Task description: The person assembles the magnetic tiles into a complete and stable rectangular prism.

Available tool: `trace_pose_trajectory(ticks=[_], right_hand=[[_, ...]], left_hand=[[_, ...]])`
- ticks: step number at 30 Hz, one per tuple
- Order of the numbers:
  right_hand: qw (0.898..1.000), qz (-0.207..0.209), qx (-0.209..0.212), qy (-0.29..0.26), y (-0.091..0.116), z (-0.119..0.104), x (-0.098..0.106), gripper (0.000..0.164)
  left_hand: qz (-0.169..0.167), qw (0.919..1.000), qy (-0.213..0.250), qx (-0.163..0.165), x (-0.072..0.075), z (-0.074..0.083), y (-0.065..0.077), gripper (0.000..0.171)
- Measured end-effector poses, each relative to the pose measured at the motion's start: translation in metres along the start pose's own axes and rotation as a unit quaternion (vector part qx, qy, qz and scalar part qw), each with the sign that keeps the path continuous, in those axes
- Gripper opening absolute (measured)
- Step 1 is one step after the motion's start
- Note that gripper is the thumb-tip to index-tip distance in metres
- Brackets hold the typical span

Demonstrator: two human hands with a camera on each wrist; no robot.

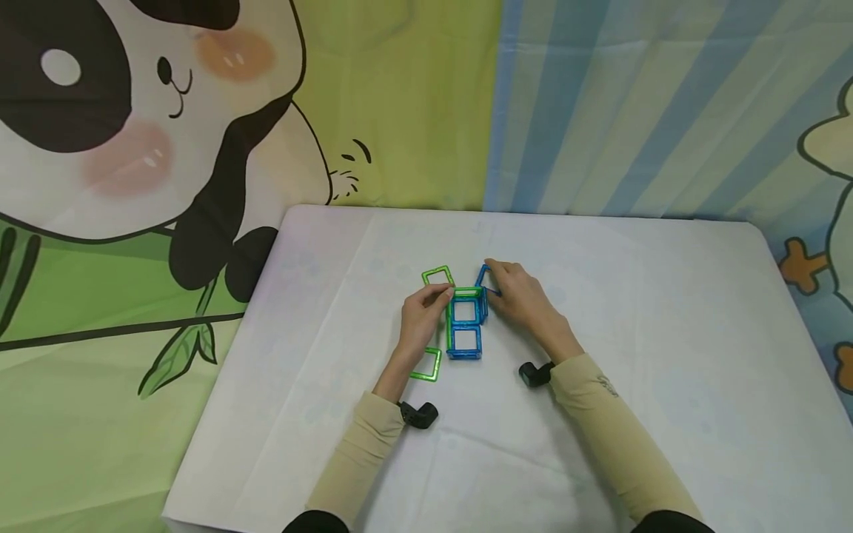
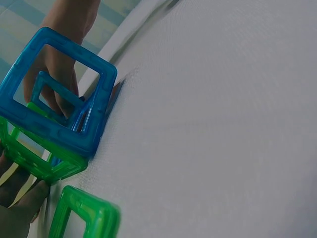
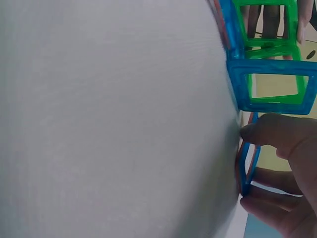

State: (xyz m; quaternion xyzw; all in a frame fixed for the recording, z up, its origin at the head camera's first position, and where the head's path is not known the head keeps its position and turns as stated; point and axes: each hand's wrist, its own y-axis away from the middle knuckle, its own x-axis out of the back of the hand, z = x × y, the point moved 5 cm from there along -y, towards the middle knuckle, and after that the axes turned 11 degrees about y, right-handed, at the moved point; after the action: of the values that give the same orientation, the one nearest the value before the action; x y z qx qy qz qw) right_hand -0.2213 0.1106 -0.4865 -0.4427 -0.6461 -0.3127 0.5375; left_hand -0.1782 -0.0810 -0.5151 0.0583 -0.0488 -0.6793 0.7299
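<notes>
Blue and green, shiny and see-through, stuck into one small build (image 1: 466, 325) in the middle of the white desk (image 1: 666, 333). Two blue squares in a row on the build, one near and one farther back. Green along the left side of the build, and more green across the far end.

Left grip (image 1: 422, 320) at the far left of the build, with fingers bent and holding the green part. Right grip (image 1: 525, 297) at the far right, with a blue tile (image 3: 242, 171) pinched between thumb and fingers. Blue tile just beside the build. Cannot tell whether touching the build, or whether flat or tipped.

Two loose green ones on the left too. Far tile (image 1: 436, 270) just behind the left grip, very close to the build. Near tile (image 1: 437, 365) beside the build, partly hidden by the left wrist.

Tan sleeves (image 1: 363, 451) on both arms, and a little black camera (image 1: 417, 416) at each wrist. Behind the desk, a big panda (image 1: 233, 170) on the left of the cloth, and blue stripes (image 1: 693, 118) on the right.
</notes>
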Motion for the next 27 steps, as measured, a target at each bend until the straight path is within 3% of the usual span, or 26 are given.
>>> trace_pose_trajectory(ticks=[4, 9, 27], right_hand=[[1.0, -0.01, 0.002, 0.007, 0.002, -0.001, 0.004, 0.073], [0.999, -0.031, -0.012, 0.002, 0.007, 0.0, 0.004, 0.07], [0.991, -0.018, -0.005, -0.135, 0.036, 0.005, 0.009, 0.067]], left_hand=[[0.001, 1.0, 0.002, -0.002, 0.0, 0.0, 0.0, 0.027], [-0.002, 1.0, 0.004, -0.005, 0.0, -0.001, 0.0, 0.026], [-0.007, 1.0, 0.003, -0.002, 0.001, -0.001, -0.002, 0.025]])
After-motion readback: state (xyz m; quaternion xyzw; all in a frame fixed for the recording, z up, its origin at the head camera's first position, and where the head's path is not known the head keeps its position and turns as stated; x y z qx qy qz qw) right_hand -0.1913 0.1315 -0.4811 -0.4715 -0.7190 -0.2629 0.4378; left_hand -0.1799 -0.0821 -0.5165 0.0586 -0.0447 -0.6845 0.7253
